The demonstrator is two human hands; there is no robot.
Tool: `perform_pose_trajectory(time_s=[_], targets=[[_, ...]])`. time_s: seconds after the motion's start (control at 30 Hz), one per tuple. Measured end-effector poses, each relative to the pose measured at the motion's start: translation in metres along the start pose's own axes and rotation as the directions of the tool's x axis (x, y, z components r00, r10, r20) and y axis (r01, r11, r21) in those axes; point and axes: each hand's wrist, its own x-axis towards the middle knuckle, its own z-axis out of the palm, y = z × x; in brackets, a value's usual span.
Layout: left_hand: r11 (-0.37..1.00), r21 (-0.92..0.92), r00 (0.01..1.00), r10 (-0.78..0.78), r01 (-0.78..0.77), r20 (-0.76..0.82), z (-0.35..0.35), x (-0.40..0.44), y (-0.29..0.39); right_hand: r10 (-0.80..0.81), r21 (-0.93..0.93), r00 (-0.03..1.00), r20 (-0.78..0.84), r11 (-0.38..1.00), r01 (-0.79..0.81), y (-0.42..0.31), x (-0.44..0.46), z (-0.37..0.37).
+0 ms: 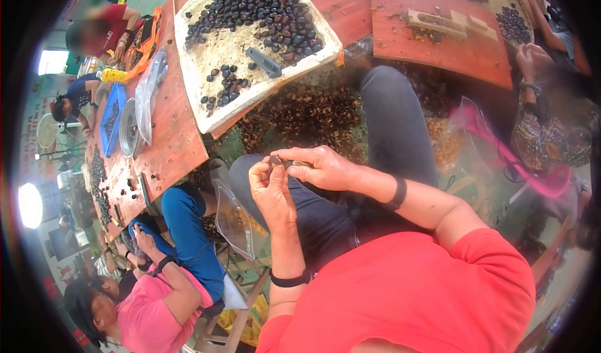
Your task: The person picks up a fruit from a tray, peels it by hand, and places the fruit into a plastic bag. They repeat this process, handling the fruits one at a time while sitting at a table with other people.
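My left hand point(274, 197) is raised above my lap, its thumb and fingers pinched on a small dark brown nut point(275, 160), which looks like a chestnut. Close against it, my right hand point(330, 169) is closed round a small slim tool point(302, 163), mostly hidden by the fingers. The fingertips of both hands meet at the nut. Beyond them, a white foam tray point(195, 105) on the table holds a heap of dark nuts point(256, 11) on a pale, crumbly layer. A grey tool point(264, 62) lies in the tray near its front edge.
Shell scraps point(300, 118) cover the floor beneath the table point(178, 159). A co-worker in pink point(159, 309) sits close on the left, another person point(557, 115) on the right. A wooden block point(437, 24) lies on the right board; a blue tray point(113, 118) stands at left.
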Motion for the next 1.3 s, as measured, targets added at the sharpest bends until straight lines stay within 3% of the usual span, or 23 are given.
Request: perform_pose_trajectory(time_s=[0.17,0.23,0.27,0.33,0.43,0.47,0.5,0.57,0.6,0.63,0.7,0.77,0.83,0.87,0.93,0.97,1.03,1.17,1.23,1.3], targets=[[0.998,0.062,1.000,0.003,-0.004,0.015,0.002,-0.002,0.002,0.037,0.051,0.999,0.001,0.998,-0.037,0.002,0.003,-0.005],[0.994,0.088,0.997,-0.066,0.063,0.031,0.009,-0.004,0.008,0.215,0.151,0.977,-0.001,0.965,-0.213,0.000,0.004,-0.008],[0.994,0.088,0.998,-0.064,0.061,0.030,0.010,-0.005,0.009,0.166,0.171,0.984,-0.062,0.973,-0.153,0.005,0.003,-0.006],[0.975,0.117,0.978,-0.196,0.188,0.066,0.004,-0.005,0.018,0.216,0.220,0.974,-0.066,0.955,-0.197,0.008,0.004,-0.007],[0.972,0.228,0.998,-0.053,0.056,-0.020,-0.028,0.003,0.043,0.274,0.262,0.955,-0.116,0.936,-0.236,0.018,0.007,-0.007],[0.967,0.256,0.995,0.009,0.016,-0.098,-0.043,0.007,0.056,0.309,0.134,0.948,-0.080,0.945,-0.297,0.016,0.006,-0.013],[0.950,0.308,0.987,0.087,-0.041,-0.137,-0.063,0.010,0.067,0.294,0.133,0.954,-0.063,0.950,-0.284,0.017,0.009,-0.012],[0.869,0.491,0.950,0.203,-0.063,-0.238,-0.107,0.015,0.077,0.236,-0.125,0.966,-0.106,0.961,-0.248,0.025,0.005,-0.011],[0.808,0.588,0.929,0.239,-0.030,-0.281,-0.139,0.020,0.071,0.048,-0.228,0.994,-0.103,0.971,-0.071,0.033,0.003,-0.009],[0.736,0.676,0.905,0.281,0.009,-0.318,-0.176,0.024,0.060,0.097,-0.306,0.995,-0.037,0.946,-0.104,0.029,0.005,-0.012],[0.697,0.674,0.890,0.114,0.244,-0.441,-0.247,0.025,0.035,0.168,-0.393,0.986,-0.010,0.906,-0.158,0.027,0.004,-0.011],[0.644,0.659,0.903,-0.122,0.388,-0.412,-0.313,0.020,0.003,0.119,-0.415,0.992,-0.046,0.901,-0.127,0.026,0.003,-0.013],[0.397,0.778,0.873,-0.200,0.486,-0.444,-0.299,0.008,-0.012,0.360,-0.490,0.931,0.062,0.824,-0.286,0.023,0.003,-0.021],[0.397,0.782,0.877,-0.202,0.481,-0.437,-0.291,0.010,-0.013,0.317,-0.511,0.948,0.037,0.821,-0.255,0.029,0.001,-0.021],[0.143,0.909,0.895,-0.289,0.392,-0.341,-0.265,0.009,-0.001,0.349,-0.529,0.936,0.037,0.802,-0.277,0.027,0.002,-0.022],[0.146,0.908,0.895,-0.286,0.393,-0.342,-0.259,0.016,0.007,0.379,-0.547,0.924,0.045,0.784,-0.295,0.027,0.003,-0.022],[-0.037,0.991,0.991,-0.030,0.126,-0.127,-0.254,0.039,0.028,0.335,-0.564,0.942,0.030,0.784,-0.261,0.031,0.004,-0.022],[0.105,0.995,0.983,0.185,0.005,-0.024,-0.143,0.106,0.087,0.409,-0.639,0.910,0.066,0.717,-0.277,0.033,0.006,-0.021],[-0.022,0.964,0.910,0.324,-0.265,0.257,-0.124,0.157,0.084,0.282,-0.646,0.957,0.076,0.744,-0.168,0.044,0.001,-0.019],[-0.191,0.897,0.836,0.324,-0.400,0.442,-0.111,0.214,0.077,0.323,-0.660,0.942,0.089,0.727,-0.187,0.044,0.003,-0.019]])
